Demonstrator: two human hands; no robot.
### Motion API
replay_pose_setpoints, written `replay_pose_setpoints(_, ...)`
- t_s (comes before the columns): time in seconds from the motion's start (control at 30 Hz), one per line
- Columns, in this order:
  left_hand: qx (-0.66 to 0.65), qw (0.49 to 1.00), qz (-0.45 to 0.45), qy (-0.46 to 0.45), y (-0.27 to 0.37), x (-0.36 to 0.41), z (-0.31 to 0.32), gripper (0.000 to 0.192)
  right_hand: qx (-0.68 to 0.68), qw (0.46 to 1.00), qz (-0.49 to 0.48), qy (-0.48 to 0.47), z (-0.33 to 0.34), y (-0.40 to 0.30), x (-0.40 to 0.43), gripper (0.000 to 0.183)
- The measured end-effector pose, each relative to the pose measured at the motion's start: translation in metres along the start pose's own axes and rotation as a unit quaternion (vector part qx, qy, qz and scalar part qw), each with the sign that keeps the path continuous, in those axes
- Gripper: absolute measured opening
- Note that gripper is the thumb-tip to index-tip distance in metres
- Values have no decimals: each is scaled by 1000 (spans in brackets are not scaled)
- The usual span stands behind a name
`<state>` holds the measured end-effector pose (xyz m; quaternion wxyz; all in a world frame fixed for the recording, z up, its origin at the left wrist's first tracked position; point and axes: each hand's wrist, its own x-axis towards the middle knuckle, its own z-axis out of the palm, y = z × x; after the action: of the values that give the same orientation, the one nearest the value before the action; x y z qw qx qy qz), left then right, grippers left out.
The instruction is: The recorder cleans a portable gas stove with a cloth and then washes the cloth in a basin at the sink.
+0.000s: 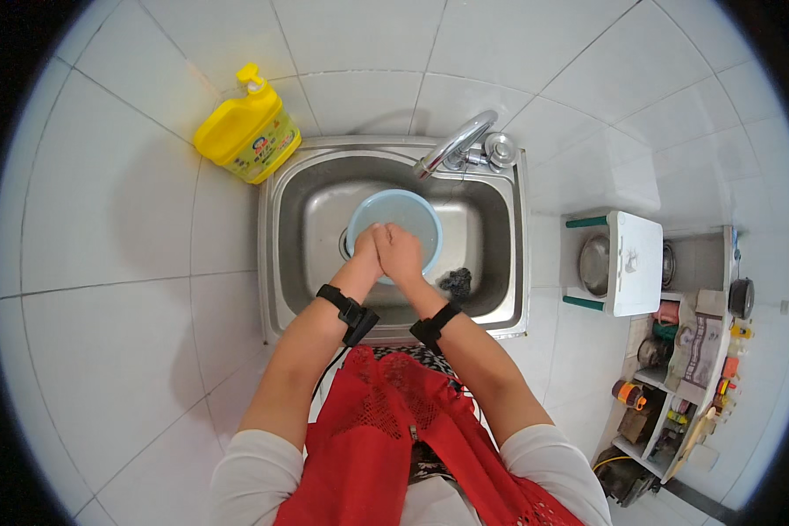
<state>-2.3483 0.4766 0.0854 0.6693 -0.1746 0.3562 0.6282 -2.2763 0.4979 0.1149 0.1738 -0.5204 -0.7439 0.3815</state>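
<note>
My left hand (367,244) and my right hand (400,248) press together over a light blue plastic basin (436,227). Their fingers are folded against each other, and whether something lies between them is hidden. The basin stands in a stainless steel sink (322,204), partly over the drain. To the right of the basin a dark scouring pad (457,283) lies on the sink floor. Above the sink's back edge curves a chrome faucet (457,146), its spout short of the basin; no stream of water shows from it.
A yellow pump bottle (250,135) stands at the sink's back left corner. Off to the right are a white stool (636,263) with green legs, metal bowls and a shelf unit (713,368) holding jars and bottles. Tiled walls (361,98) rise behind and beside the sink.
</note>
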Motion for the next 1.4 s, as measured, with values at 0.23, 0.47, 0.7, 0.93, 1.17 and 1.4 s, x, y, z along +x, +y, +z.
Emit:
replay_pose_setpoints(0.23,80,996,-48,16,3,17,-24,25,11,1000,4,26,3,-8,0,38)
replay_pose_setpoints(0.47,146,987,-37,51,9,-3,-19,44,21,998,11,66,-7,72,33,41)
replay_pose_setpoints(0.7,314,943,39,104,20,-5,-22,48,158,979,122,40,-29,75,33,43)
replay_pose_setpoints(0.93,125,990,20,53,-10,7,-7,41,-33,997,-9,65,-2,15,8,37)
replay_pose_setpoints(1.17,48,998,-3,47,-13,6,-1,27,4,999,-10,35,5,12,4,40)
replay_pose_setpoints(1.4,20,997,-40,62,-5,8,-6,24,15,997,-72,33,5,13,14,37)
